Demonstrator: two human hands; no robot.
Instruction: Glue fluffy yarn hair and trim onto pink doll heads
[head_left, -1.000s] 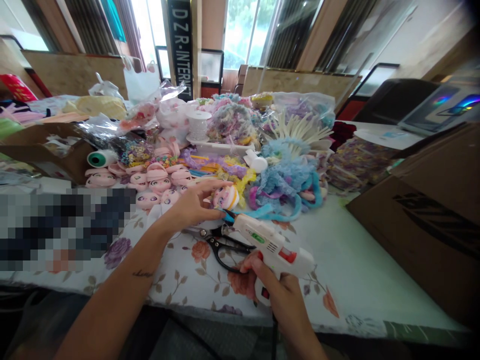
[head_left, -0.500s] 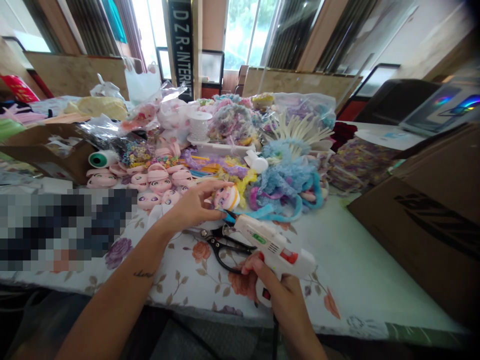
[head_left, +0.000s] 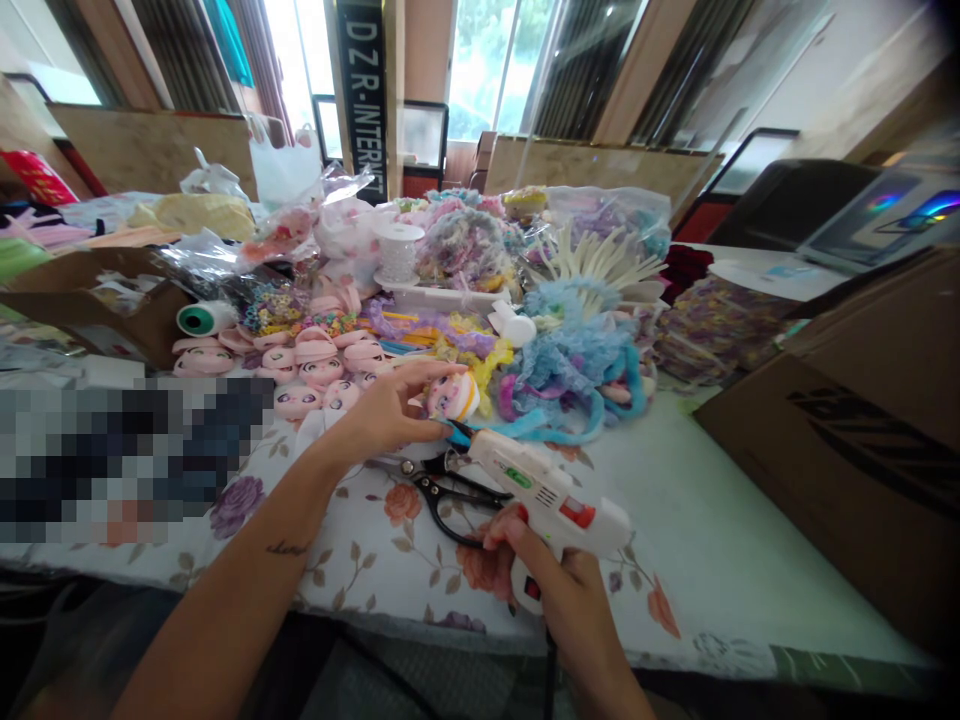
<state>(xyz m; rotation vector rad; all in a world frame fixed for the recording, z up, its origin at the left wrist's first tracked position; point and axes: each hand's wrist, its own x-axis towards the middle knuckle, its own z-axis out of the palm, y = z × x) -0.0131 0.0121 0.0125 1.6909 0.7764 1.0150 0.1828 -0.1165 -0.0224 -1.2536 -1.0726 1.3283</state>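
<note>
My left hand (head_left: 394, 408) is closed on a small doll head (head_left: 448, 397) with a painted face and a white and yellow band. My right hand (head_left: 555, 570) grips the handle of a white glue gun (head_left: 536, 485). The gun's dark nozzle points up and left, close to the doll head and my left thumb; whether it touches cannot be made out. Beneath the gun lies a pair of scissors (head_left: 442, 500) with black handles, its blades toward the left. Several pink doll heads (head_left: 321, 368) with painted eyes lie just beyond my left hand.
Blue fluffy trim (head_left: 559, 350) is heaped beyond the gun, with cream strands (head_left: 600, 262) behind it. A large cardboard box (head_left: 847, 430) stands on the right, an open carton (head_left: 97, 305) on the left. Spools (head_left: 397, 252) and bags fill the back. The glue gun's cord drops over the front edge.
</note>
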